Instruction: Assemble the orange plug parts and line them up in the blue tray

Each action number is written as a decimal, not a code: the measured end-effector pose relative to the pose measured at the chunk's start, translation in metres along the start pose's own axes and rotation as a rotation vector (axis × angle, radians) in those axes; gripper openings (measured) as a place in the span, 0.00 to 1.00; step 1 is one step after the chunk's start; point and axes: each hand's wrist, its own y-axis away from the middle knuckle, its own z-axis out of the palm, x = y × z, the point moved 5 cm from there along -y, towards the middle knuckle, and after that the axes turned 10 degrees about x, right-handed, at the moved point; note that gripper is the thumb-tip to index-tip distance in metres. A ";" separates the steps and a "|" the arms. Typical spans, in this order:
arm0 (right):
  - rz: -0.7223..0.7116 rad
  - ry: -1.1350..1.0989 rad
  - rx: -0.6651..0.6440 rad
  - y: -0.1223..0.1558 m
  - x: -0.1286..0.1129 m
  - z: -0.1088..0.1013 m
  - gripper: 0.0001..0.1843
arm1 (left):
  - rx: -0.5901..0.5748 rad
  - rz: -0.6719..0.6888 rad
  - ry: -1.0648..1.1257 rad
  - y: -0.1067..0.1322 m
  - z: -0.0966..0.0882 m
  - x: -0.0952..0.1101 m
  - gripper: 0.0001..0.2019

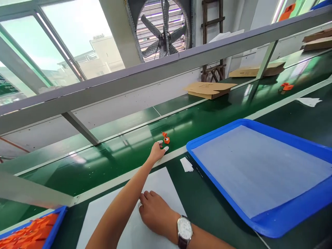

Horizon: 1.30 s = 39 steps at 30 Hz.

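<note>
My left hand [157, 151] stretches out over the green conveyor belt [124, 152], white covers on its thumb and a fingertip. Those two are spread apart just short of a small orange box [166, 140] with its lid up and something white inside. Whether they touch it I cannot tell. My right hand [157, 211], below a wristwatch [185, 228], rests on a white sheet [160, 180] beside my left forearm. Its fingers are curled, one bearing a white cover, and what lies under them is hidden.
A blue tray [220, 180] lined with white paper stands at right. Small white slips [186, 164] lie beside it. Orange pieces fill a blue container [58, 223] at lower left. Cardboard boxes [210, 90] sit behind the belt, below a long rail [103, 83].
</note>
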 end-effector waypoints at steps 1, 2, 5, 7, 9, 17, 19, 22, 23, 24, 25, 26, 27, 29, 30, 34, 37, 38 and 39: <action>0.013 -0.003 0.002 0.000 0.001 -0.001 0.07 | 0.004 -0.031 -0.016 -0.009 0.005 -0.001 0.31; 0.031 -0.010 0.002 -0.001 0.002 -0.001 0.06 | 0.009 -0.062 -0.034 -0.017 0.009 -0.003 0.32; 0.072 -0.047 -0.005 -0.002 0.005 -0.002 0.05 | 0.014 -0.136 -0.075 -0.033 0.014 -0.010 0.30; 0.075 -0.063 -0.004 -0.002 0.005 -0.003 0.06 | -0.004 -0.177 -0.075 -0.039 0.012 -0.014 0.24; 0.065 -0.064 -0.004 -0.003 0.004 -0.004 0.06 | -0.027 -0.219 -0.047 -0.040 0.008 -0.017 0.18; -0.004 -0.015 -0.034 -0.002 0.004 -0.001 0.05 | -0.149 -0.258 0.334 0.020 -0.049 -0.012 0.17; 0.002 -0.032 -0.050 -0.001 0.004 0.000 0.06 | -0.184 -0.256 0.436 0.053 -0.071 -0.011 0.18; 0.057 -0.143 -0.069 0.000 0.006 0.003 0.08 | -0.180 -0.266 0.555 0.110 -0.109 -0.013 0.21; 0.098 -0.203 -0.068 0.000 0.008 0.004 0.09 | -0.176 -0.278 0.598 0.130 -0.121 -0.014 0.20; 0.145 -0.263 -0.066 0.001 0.010 0.005 0.09 | -0.176 -0.295 0.650 0.149 -0.132 -0.016 0.20; 0.193 -0.315 -0.063 0.001 0.012 0.006 0.09 | -0.167 -0.307 0.678 0.168 -0.144 -0.017 0.19; 0.234 -0.355 -0.059 0.002 0.015 0.006 0.09 | -0.158 -0.315 0.683 0.185 -0.154 -0.019 0.18; 0.273 -0.386 -0.053 0.001 0.018 0.005 0.10 | -0.152 -0.319 0.665 0.200 -0.164 -0.021 0.19; 0.370 -0.469 -0.031 0.000 0.024 0.000 0.12 | -0.143 -0.311 0.563 0.228 -0.177 -0.028 0.21; 0.421 -0.517 -0.023 -0.001 0.027 -0.004 0.15 | -0.132 -0.290 0.488 0.239 -0.182 -0.032 0.22; 0.629 -0.894 -0.080 -0.006 0.024 -0.012 0.26 | 0.017 -0.051 0.108 0.271 -0.191 -0.044 0.25; 0.736 -1.164 -0.109 -0.007 0.010 -0.011 0.18 | 0.122 0.084 0.013 0.284 -0.187 -0.048 0.29; 0.746 -1.181 -0.084 -0.007 0.007 -0.011 0.16 | 0.150 0.086 0.028 0.287 -0.185 -0.049 0.29; 0.753 -1.176 -0.045 -0.007 0.004 -0.011 0.16 | 0.169 0.070 0.053 0.288 -0.184 -0.050 0.28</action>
